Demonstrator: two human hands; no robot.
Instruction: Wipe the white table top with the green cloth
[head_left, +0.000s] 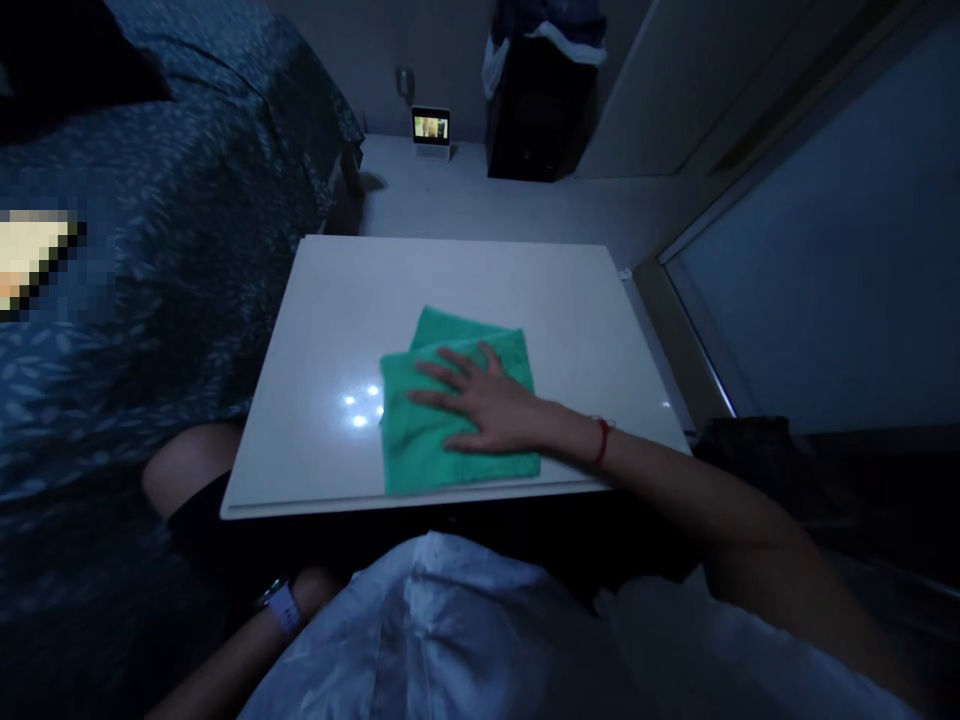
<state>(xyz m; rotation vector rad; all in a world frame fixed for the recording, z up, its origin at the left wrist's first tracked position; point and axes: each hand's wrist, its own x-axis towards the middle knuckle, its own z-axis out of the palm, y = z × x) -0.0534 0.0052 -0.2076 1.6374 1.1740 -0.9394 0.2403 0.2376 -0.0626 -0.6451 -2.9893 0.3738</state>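
A green cloth (pixel 420 450), folded with one corner sticking out at the back, lies on a glossy white tabletop (pixel 337 290). On top of it rests my right hand (pixel 487 405), palm down, with the fingers spread over the fabric. A red string circles that wrist. Low on the left, near my lap, my left hand (pixel 315 590) is only partly visible below the table's front edge. Its fingers are hidden by dark shadow and my shirt. A watch with a pale band (pixel 283 608) sits on the left wrist.
A bed with a dark leaf-patterned cover (pixel 225 160) stands along the left. Beyond the table, a small lit screen (pixel 431 128) stands by the wall, beside a black cabinet (pixel 536 110) with clothes on top. A pale panel (pixel 825 250) rises on the right.
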